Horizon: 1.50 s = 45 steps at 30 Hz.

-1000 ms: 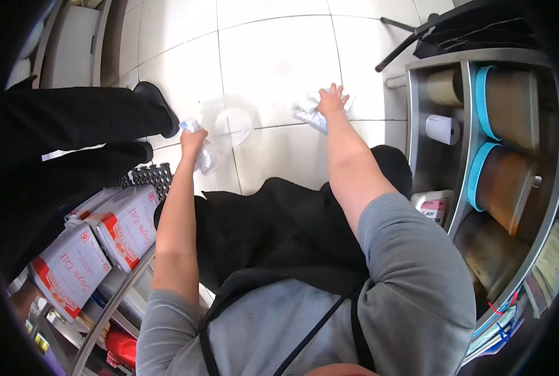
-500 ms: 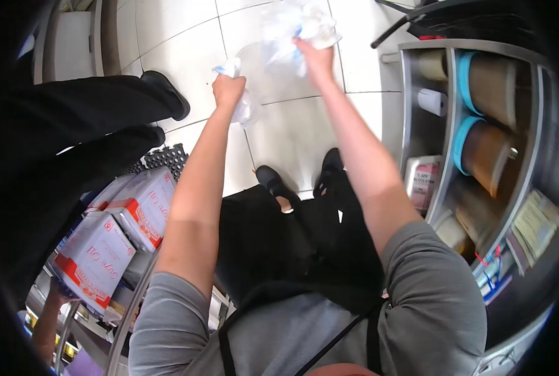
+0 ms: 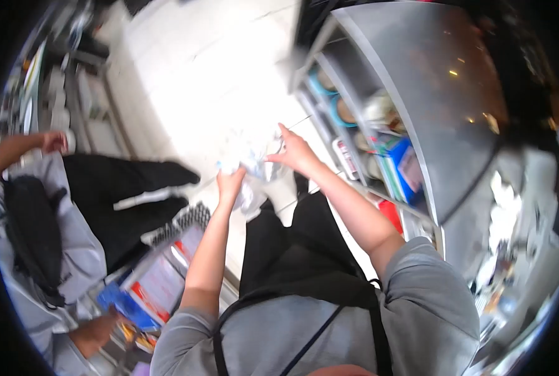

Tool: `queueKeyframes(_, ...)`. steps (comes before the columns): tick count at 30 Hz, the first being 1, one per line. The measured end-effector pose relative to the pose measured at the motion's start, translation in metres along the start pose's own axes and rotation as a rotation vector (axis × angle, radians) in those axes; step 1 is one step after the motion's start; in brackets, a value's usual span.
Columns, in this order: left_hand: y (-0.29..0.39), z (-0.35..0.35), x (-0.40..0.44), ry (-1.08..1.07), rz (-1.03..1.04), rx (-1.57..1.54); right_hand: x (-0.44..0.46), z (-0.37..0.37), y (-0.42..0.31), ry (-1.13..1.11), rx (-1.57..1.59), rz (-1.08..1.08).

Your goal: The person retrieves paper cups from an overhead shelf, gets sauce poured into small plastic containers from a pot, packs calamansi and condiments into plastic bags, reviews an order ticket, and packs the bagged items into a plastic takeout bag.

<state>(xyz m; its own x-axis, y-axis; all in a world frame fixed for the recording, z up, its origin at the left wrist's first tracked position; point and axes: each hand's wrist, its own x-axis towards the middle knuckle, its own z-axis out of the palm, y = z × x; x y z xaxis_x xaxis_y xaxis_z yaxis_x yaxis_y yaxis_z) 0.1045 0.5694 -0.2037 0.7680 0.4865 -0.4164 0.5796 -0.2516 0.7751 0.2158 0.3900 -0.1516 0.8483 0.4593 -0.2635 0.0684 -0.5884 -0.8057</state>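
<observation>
Crumpled clear plastic (image 3: pixel 249 164) with white and blue bits hangs in front of me above the floor, blurred against the bright tiles. My left hand (image 3: pixel 231 180) is closed on it, and part of the plastic (image 3: pixel 246 199) droops below the fist. Close to its right side is my right hand (image 3: pixel 298 154), with the thumb and a finger spread wide. Whether those fingertips touch the plastic is hard to tell through the blur.
A grey metal shelf unit (image 3: pixel 386 69) holding blue-rimmed containers (image 3: pixel 341 111) stands at my right. On the left, another person (image 3: pixel 85 213) in dark trousers reaches toward a white and red box (image 3: pixel 160 285) on a rack. Light floor tiles (image 3: pixel 185 81) stretch ahead.
My hands have come closer together and nearer my body, and the right fingers have spread. The view has turned, showing more of the shelf's top and the other person.
</observation>
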Motion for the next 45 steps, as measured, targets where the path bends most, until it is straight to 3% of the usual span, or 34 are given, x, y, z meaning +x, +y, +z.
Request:
queueKeyframes(2, 0.034, -0.009, -0.026, -0.102, 0.188, 0.021, -0.051, -0.040, -0.038, 0.184, 0.024, -0.076)
queueKeyframes(3, 0.047, -0.008, -0.033, -0.187, 0.203, 0.047, -0.069, -0.040, -0.023, 0.299, -0.039, -0.249)
queueKeyframes(4, 0.069, -0.003, -0.048, -0.291, 0.127, -0.030, -0.095, -0.055, -0.030, 0.273, -0.170, -0.244)
queueKeyframes(5, 0.081, 0.007, -0.057, -0.368, 0.178, -0.102, -0.121, -0.070, -0.035, 0.243, -0.292, -0.219)
queueKeyframes(8, 0.131, 0.024, -0.111, -0.677, 0.248, -0.173, -0.223, -0.112, -0.069, 0.365, -0.232, -0.053)
queueKeyframes(9, 0.141, 0.028, -0.130, -0.735, 0.297, -0.153, -0.256, -0.118, -0.072, 0.437, -0.242, -0.024)
queueKeyframes(11, 0.157, 0.041, -0.171, -0.824, 0.276, -0.170, -0.326, -0.130, -0.073, 0.836, -0.209, -0.133)
queueKeyframes(12, 0.168, 0.048, -0.194, -0.854, 0.303, -0.157, -0.359, -0.137, -0.073, 0.875, -0.217, -0.120)
queueKeyframes(14, 0.187, 0.059, -0.220, -0.985, 0.335, -0.094, -0.408, -0.142, -0.076, 1.095, -0.132, 0.135)
queueKeyframes(16, 0.188, 0.092, -0.247, -1.049, 0.354, -0.033, -0.468, -0.137, -0.060, 1.157, -0.091, 0.261)
queueKeyframes(18, 0.192, 0.126, -0.271, -1.109, 0.477, -0.035, -0.520, -0.126, -0.034, 1.221, -0.250, 0.362)
queueKeyframes(20, 0.221, 0.141, -0.310, -1.132, 0.443, 0.063, -0.565, -0.114, -0.012, 1.286, -0.378, 0.469)
queueKeyframes(24, 0.241, 0.217, -0.362, -1.191, 0.422, 0.075, -0.659, -0.104, 0.029, 1.307, -0.297, 0.606)
queueKeyframes(28, 0.278, 0.306, -0.418, -1.192, 0.470, -0.054, -0.738, -0.100, 0.067, 1.454, -0.238, 0.577)
queueKeyframes(30, 0.298, 0.348, -0.437, -1.198, 0.501, 0.038, -0.771, -0.105, 0.089, 1.481, -0.208, 0.594)
queueKeyframes(32, 0.307, 0.370, -0.452, -1.092, 0.563, 0.053, -0.798, -0.110, 0.112, 1.453, -0.162, 0.712)
queueKeyframes(34, 0.313, 0.392, -0.451, -0.791, 0.754, 0.206, -0.819, -0.123, 0.125, 1.443, -0.165, 0.707)
queueKeyframes(36, 0.314, 0.376, -0.479, -0.728, 0.739, 0.193, -0.835, -0.140, 0.133, 1.423, -0.177, 0.697)
queueKeyframes(38, 0.306, 0.363, -0.494, -1.099, 0.334, -0.208, -0.840, -0.155, 0.136, 1.425, -0.194, 0.629)
queueKeyframes(39, 0.302, 0.363, -0.494, -1.179, 0.168, -0.307, -0.842, -0.159, 0.145, 1.404, -0.181, 0.621)
queueKeyframes(40, 0.299, 0.362, -0.495, -1.152, 0.158, -0.302, -0.841, -0.162, 0.155, 1.380, -0.234, 0.619)
queueKeyframes(42, 0.297, 0.355, -0.498, -1.285, -0.074, -0.396, -0.834, -0.167, 0.166, 1.324, -0.258, 0.611)
queueKeyframes(45, 0.295, 0.375, -0.476, -1.295, -0.038, -0.355, -0.824, -0.173, 0.167, 1.220, -0.185, 0.608)
